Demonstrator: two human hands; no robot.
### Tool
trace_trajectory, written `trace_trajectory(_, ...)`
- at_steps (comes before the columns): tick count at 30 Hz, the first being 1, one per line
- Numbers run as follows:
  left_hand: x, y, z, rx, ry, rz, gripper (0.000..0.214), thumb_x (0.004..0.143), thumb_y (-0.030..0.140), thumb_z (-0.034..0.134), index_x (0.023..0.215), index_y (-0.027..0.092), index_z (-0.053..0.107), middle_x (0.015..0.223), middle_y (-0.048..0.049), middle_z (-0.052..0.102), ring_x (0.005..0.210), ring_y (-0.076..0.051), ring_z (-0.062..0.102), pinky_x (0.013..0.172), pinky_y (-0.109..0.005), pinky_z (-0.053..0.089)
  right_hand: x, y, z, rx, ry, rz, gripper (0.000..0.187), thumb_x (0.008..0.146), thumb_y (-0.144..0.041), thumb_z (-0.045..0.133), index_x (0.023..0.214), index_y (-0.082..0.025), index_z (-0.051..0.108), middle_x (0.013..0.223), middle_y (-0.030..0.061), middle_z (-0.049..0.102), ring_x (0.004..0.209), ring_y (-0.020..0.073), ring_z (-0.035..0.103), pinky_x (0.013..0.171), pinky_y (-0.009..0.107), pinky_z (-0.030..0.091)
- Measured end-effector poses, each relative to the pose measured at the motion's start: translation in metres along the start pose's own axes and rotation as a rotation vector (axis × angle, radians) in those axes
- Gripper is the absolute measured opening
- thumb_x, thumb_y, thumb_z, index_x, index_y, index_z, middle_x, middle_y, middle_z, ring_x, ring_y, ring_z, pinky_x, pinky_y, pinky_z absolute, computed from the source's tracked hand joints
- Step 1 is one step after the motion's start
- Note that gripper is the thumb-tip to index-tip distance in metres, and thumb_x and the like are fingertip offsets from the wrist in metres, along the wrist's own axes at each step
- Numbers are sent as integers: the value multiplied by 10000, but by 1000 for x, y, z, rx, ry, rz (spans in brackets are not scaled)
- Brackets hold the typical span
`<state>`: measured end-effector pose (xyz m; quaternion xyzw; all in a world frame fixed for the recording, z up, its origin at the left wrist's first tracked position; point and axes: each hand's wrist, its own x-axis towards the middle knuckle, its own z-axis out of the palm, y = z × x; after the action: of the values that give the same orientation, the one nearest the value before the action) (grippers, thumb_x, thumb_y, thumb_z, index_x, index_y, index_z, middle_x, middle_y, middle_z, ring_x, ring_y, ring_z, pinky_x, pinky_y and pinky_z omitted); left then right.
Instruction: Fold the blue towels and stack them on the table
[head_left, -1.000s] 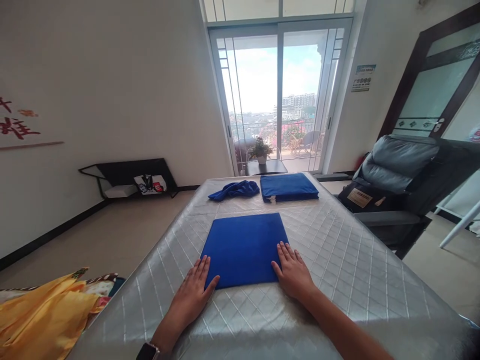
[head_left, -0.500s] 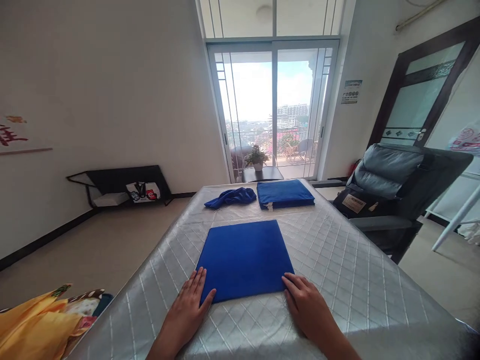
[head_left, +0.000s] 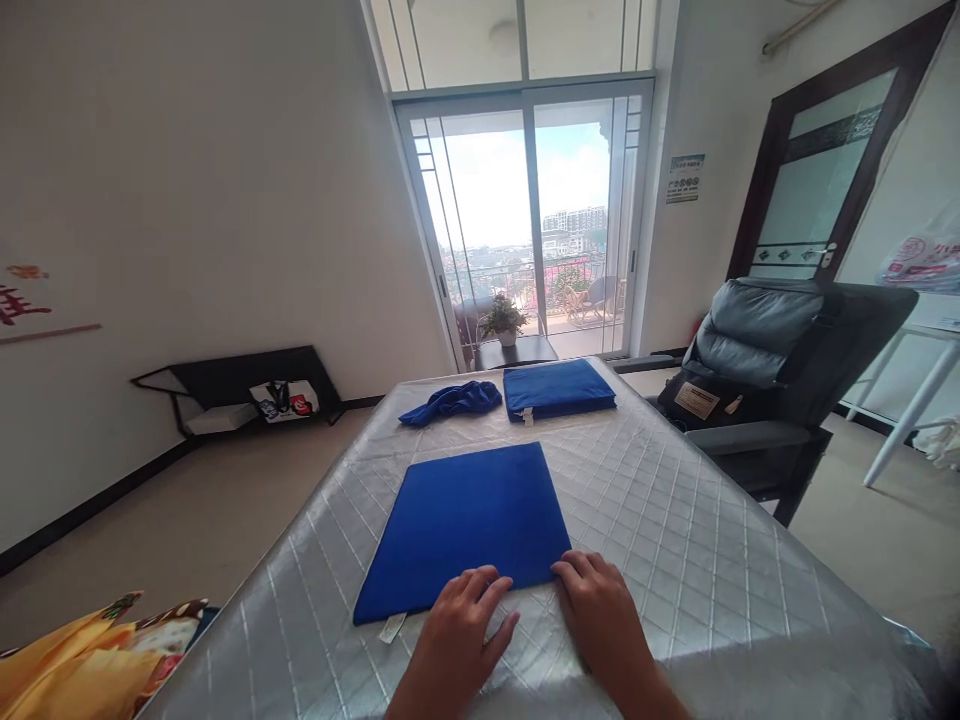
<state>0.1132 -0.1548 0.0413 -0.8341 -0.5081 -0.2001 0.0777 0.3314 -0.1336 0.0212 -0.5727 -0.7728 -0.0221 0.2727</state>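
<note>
A folded blue cloth (head_left: 469, 520) lies flat on the silver quilted table (head_left: 675, 560), a small white tag poking out at its near left corner. My left hand (head_left: 461, 625) rests at the middle of the cloth's near edge, fingers curled onto it. My right hand (head_left: 600, 605) sits at the near right corner with its fingertips bent against the edge. Whether either hand pinches the fabric is unclear. Farther back sit a neat stack of folded blue cloths (head_left: 556, 388) and a crumpled blue cloth (head_left: 450, 402).
A grey recliner chair (head_left: 772, 360) stands to the right of the table. A black low shelf (head_left: 240, 385) is against the left wall. Yellow patterned fabric (head_left: 82, 665) lies at the near left. Glass balcony doors (head_left: 525, 220) and a small potted plant (head_left: 501, 320) are beyond the table.
My left hand slid right from the cloth's near left corner to the middle of its near edge. The left corner now lies uncovered, showing a white tag. The camera view turned slightly.
</note>
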Motion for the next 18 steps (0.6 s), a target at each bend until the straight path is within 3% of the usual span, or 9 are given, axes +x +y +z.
trace_trajectory(4,21,26,3,-12,-77,-24,328,905,279,631,1229,240,664,1170,-81,694,1054,-251,662,936,-452,568,-1,-1,-1,-29,49,19,241,891,-88,630,1033,-259,722,1103,29,715,998,224,639,862,365,491)
trace_trajectory(8,15,19,13,-48,-77,-81,338,883,283,654,1219,261,681,1185,-82,697,1087,-257,663,943,-441,571,-2,1,1,-34,57,10,279,862,-45,644,1019,-262,724,1079,20,717,970,218,643,830,344,498)
trace_trajectory(12,-1,-9,10,-130,-110,-131,300,917,356,608,1200,320,701,1233,-40,699,1126,-228,663,984,-397,558,0,5,10,-37,66,17,259,852,-45,657,957,-271,728,1045,3,719,927,204,647,780,314,500)
trace_trajectory(18,-36,-79,-26,-164,-150,-375,298,920,421,537,1088,325,764,1201,-11,724,1094,-221,691,993,-355,549,4,10,18,-69,39,7,263,835,-32,650,874,-280,729,959,-23,721,865,192,650,718,281,497)
